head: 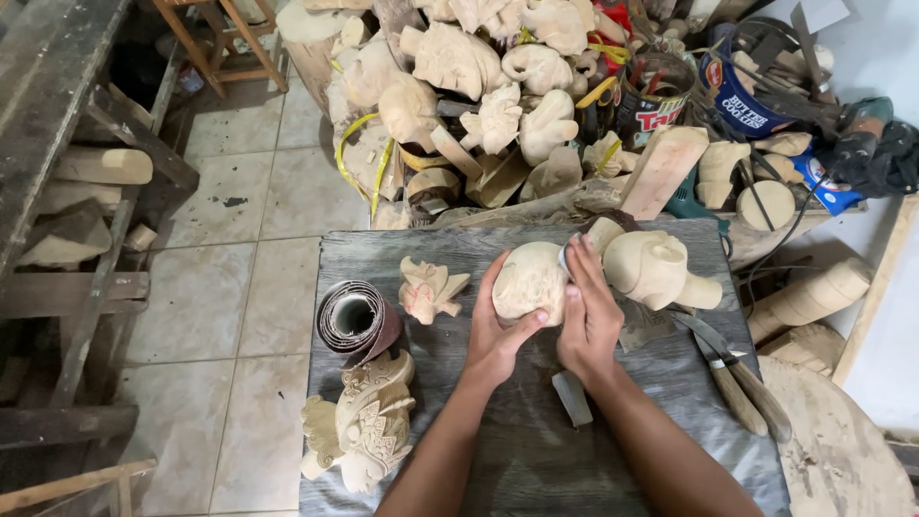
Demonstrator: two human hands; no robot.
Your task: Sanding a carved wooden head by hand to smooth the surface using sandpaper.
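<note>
Hand-sanding of a rounded wooden carving [529, 282] at the middle of the workbench [517, 450].
The left hand [498, 330] is closed around the pale carving; the right hand [586, 311] pinches a small scrap against its far-right side. Its surface appears smooth yet undetailed, unlike the finished ornate figure [364, 421] at the near-left corner; a sandpaper roll [356, 321] lies near the left edge.

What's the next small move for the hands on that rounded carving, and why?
Probably a short rub of the right hand across the pale rounded carving: the left hand cups it from below on the grey board, and the right fingertips press its upper right side.
</note>
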